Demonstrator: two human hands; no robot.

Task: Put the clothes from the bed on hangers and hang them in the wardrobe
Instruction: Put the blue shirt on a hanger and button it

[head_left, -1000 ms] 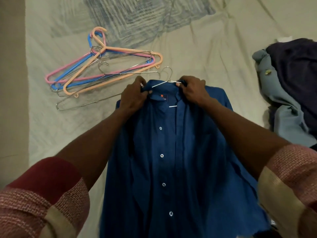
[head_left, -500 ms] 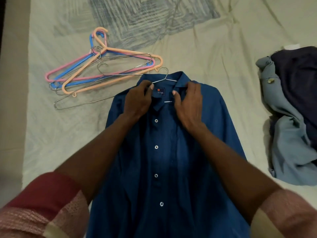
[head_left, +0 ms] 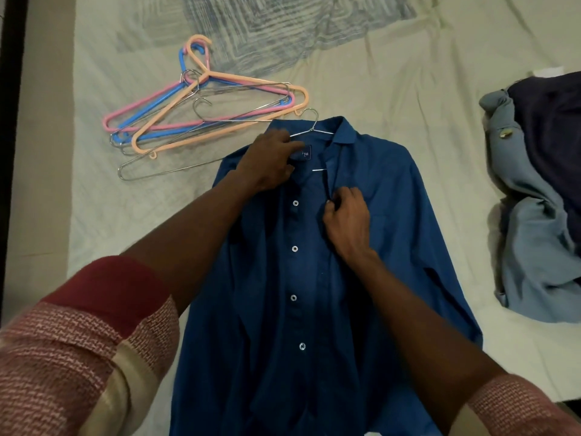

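left hand [head_left: 270, 165] gripping collar edge of dark blue buttoned shirt [head_left: 393, 247] | right hand [head_left: 347, 221] pinching placket below collar | shirt flat on cream bedsheet [head_left: 393, 99], thin wire hanger [head_left: 309, 125] inside collar | pile of plastic and wire hangers [head_left: 201, 111] just left | grey-blue and dark clothes heap [head_left: 534, 199] far right

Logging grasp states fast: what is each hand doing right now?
Left hand: holding the collar of the dark blue button-up shirt.
Right hand: pinching that shirt's front placket edge.
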